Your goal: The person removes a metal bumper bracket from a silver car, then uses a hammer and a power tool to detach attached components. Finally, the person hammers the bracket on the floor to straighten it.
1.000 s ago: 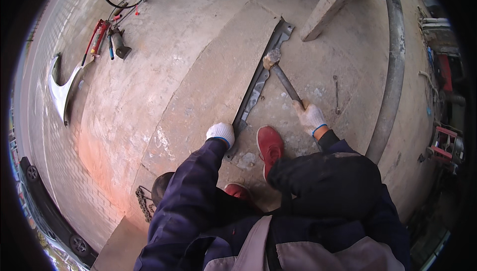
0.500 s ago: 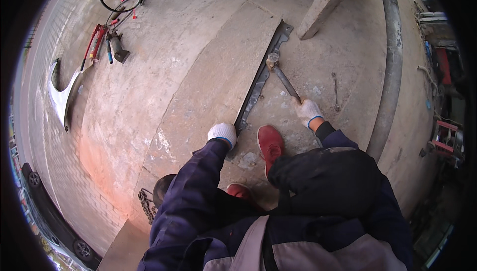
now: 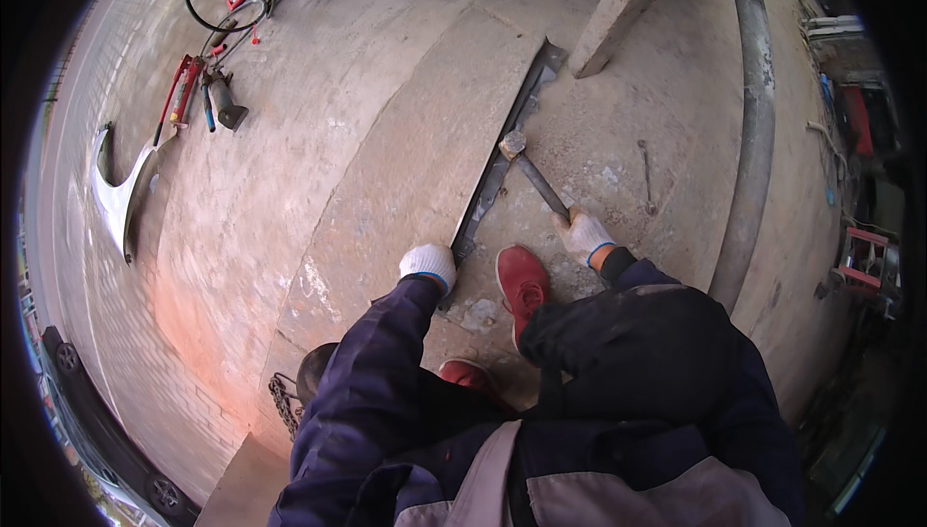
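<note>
A long, narrow dark metal strip with a notched edge lies slantwise on the concrete floor. At its near end my left hand, in a white knit glove, is closed on it; the fingertips are hidden under the glove's back. My right hand, gloved the same way, grips the handle of a hammer. The hammer's head is over the strip's middle, at its right edge; whether it touches the metal I cannot tell. My red shoe stands just right of the strip's near end.
A wrench lies to the right, before a long grey pipe. A slanted post stands beyond the strip. Far left are a red jack and a silver curved panel. A chain lies near my left arm.
The hammer's head has moved nearer along the strip, and my right hand has come nearer and slightly left with it. My left hand stays at the strip's near end.
</note>
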Available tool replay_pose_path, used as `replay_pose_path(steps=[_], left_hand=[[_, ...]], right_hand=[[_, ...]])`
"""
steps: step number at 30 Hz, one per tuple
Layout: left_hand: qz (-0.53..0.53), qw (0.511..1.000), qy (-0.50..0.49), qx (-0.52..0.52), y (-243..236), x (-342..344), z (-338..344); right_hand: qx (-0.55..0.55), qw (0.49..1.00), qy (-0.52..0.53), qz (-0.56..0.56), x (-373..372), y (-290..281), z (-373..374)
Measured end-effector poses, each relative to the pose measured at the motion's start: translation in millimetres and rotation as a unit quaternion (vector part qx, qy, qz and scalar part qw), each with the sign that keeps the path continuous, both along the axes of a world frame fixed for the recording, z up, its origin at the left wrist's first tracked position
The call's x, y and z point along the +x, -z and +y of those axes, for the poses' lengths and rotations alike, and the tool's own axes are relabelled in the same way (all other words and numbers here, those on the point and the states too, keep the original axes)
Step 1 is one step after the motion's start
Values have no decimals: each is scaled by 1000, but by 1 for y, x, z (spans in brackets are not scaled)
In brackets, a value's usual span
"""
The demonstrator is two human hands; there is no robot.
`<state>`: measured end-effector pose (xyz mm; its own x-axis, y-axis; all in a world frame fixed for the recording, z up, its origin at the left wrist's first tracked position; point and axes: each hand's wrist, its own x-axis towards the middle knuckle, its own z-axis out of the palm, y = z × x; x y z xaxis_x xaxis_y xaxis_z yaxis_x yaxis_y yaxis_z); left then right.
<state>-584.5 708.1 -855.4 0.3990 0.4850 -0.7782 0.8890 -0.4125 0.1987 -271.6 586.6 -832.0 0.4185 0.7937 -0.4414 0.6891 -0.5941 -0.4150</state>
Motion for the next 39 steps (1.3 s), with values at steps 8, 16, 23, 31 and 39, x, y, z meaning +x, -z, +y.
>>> replay_pose_path(steps=[8,16,23,31,39], left_hand=[[14,1000,-9,-8,3,4,-1],[9,1000,-1,-13,-1,8,-1],[5,1000,-11,-15,-8,12,0],[18,1000,6,-17,-4,15,0],[20,1000,8,-19,-8,12,4]], right_hand=[[109,987,86,86,3,-56,20],[226,973,17,47,-5,-34,3],[-36,996,77,27,7,0,3],[223,964,95,108,-1,-43,6],[-39,999,-13,20,-8,13,-14]])
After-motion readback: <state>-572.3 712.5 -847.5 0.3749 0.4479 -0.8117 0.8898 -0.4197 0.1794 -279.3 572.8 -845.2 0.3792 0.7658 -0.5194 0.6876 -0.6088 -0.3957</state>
